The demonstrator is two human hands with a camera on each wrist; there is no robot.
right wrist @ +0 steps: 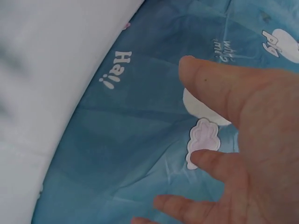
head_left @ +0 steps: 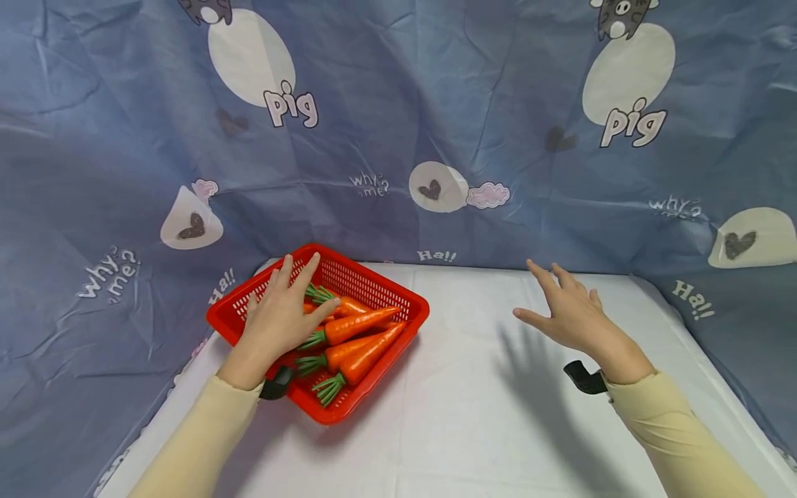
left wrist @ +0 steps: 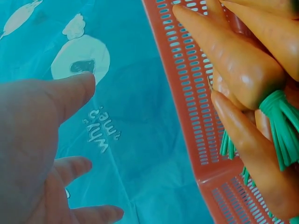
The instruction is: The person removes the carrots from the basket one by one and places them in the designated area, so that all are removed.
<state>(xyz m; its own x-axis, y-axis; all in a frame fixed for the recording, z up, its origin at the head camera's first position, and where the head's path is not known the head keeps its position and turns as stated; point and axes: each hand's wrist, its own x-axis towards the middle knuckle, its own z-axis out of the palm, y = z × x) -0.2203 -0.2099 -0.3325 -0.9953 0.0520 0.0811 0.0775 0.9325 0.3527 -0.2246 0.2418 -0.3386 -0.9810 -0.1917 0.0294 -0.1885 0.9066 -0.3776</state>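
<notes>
A red plastic basket with slotted walls stands on the left of the table, and several orange carrots with green stem tufts lie in it. Over the basket's left part hovers my left hand, its fingers spread and holding nothing. In the left wrist view the carrots and the basket wall show beside that hand. My right hand is raised above the right side of the table, fingers apart, and casts a shadow on the cloth. Nothing is in its grasp in the right wrist view either.
A white cloth covers the table. Behind it and at both sides hangs a blue printed curtain with pig and heart patterns. A dark wrist camera mount sits below the right hand, by the cream sleeve.
</notes>
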